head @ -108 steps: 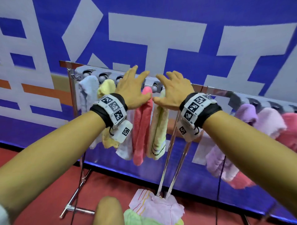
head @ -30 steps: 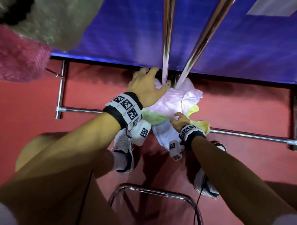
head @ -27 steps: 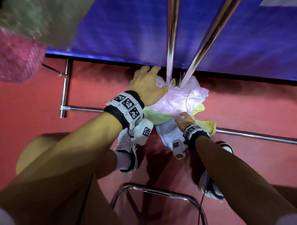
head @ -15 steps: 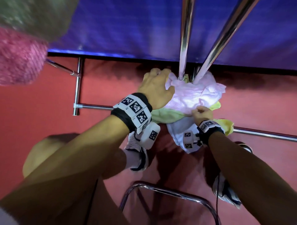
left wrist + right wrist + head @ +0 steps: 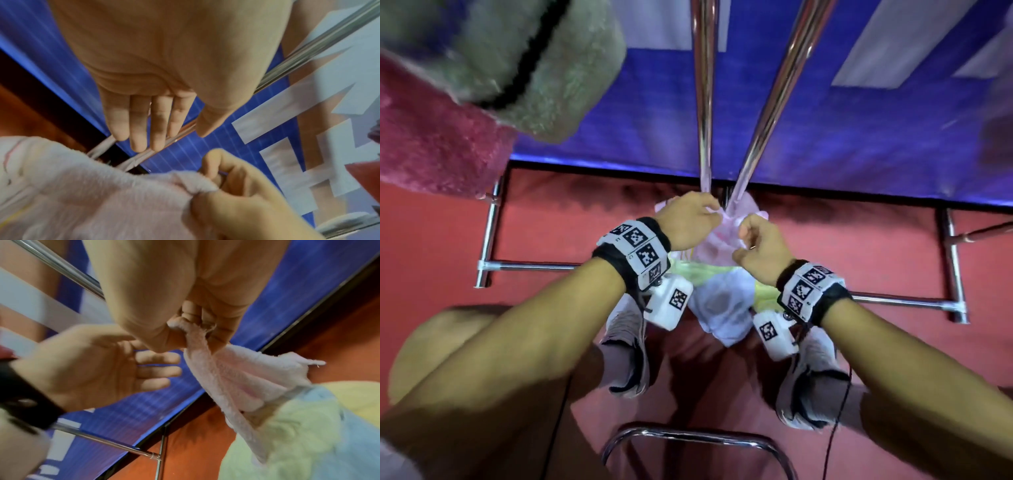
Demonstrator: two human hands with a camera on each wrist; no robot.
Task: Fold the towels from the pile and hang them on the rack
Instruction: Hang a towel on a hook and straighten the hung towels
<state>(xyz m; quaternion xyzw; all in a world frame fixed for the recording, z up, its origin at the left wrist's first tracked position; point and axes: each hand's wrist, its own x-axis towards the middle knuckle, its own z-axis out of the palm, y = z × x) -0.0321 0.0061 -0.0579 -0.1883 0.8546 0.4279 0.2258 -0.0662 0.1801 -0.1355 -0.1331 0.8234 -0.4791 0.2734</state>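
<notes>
The right hand (image 5: pixel 760 251) pinches a gathered corner of a pale pink terry towel (image 5: pixel 717 245) between thumb and curled fingers; the right wrist view shows the nubby cloth (image 5: pixel 230 378) bunched into pleats where it leaves the grip and fanning wider below. The left hand (image 5: pixel 685 222) hovers just beside it, and both wrist views show its fingers (image 5: pixel 141 123) straight and together with the palm bare, holding nothing. The pink towel lies on top of the pile (image 5: pixel 722 301), a soft crumpled heap on the red floor (image 5: pixel 544 233) that also holds a pale green towel (image 5: pixel 277 434), a light blue one (image 5: pixel 722 308) and a yellow one (image 5: pixel 353 395). The pile sits at the foot of the rack (image 5: pixel 702 102), against its two round, polished chrome posts, which rise close together from the floor. Thin chrome base bars (image 5: pixel 530 265) run out left and right from under the pile. Behind stands a blue banner (image 5: pixel 876 137) with flat white shapes. At the upper left corner of the head view hang two fluffy towels, one grey-green with a dark stripe (image 5: pixel 524 58), one deep pink (image 5: pixel 438 144).
</notes>
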